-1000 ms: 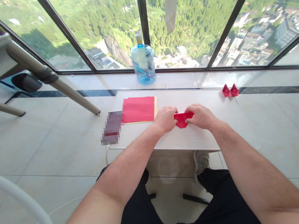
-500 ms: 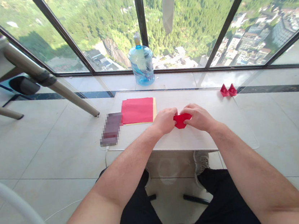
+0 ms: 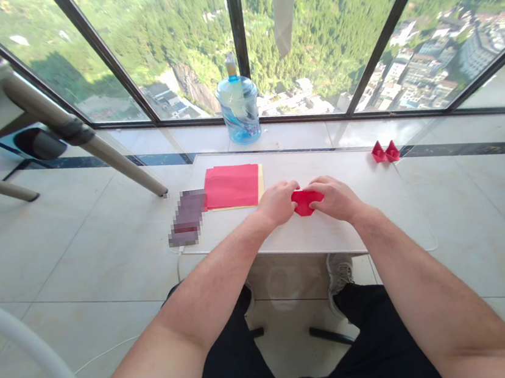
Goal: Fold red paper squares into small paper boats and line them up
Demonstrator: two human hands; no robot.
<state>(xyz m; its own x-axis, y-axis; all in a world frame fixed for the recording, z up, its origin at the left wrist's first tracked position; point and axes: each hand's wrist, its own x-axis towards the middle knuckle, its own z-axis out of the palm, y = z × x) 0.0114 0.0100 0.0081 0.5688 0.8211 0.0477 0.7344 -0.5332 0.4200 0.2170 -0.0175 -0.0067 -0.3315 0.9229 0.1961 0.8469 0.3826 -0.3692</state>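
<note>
A small folded piece of red paper (image 3: 303, 203) is held between my two hands over the near part of the low white table (image 3: 240, 234). My left hand (image 3: 280, 202) pinches its left side, thumb in front and fingers behind. On the right side, my right hand (image 3: 332, 196) grips the paper the same way. The fingertips behind the paper are partly hidden. To the left of my hands lies a stack of red sheets (image 3: 232, 186) with a yellow sheet edge showing. Two folded red paper pieces (image 3: 385, 152) with pointed tops stand at the table's far right corner.
A blurred-out phone-like object (image 3: 188, 218) with a white cable (image 3: 179, 265) lies at the table's left edge. Behind the table, a large blue water bottle (image 3: 240, 111) stands by the window. A metal-legged frame (image 3: 115, 160) stands at the left.
Both hands keep their hold on the red paper. The paper has shifted very slightly and its front face looks a little flatter; everything else is the same.
</note>
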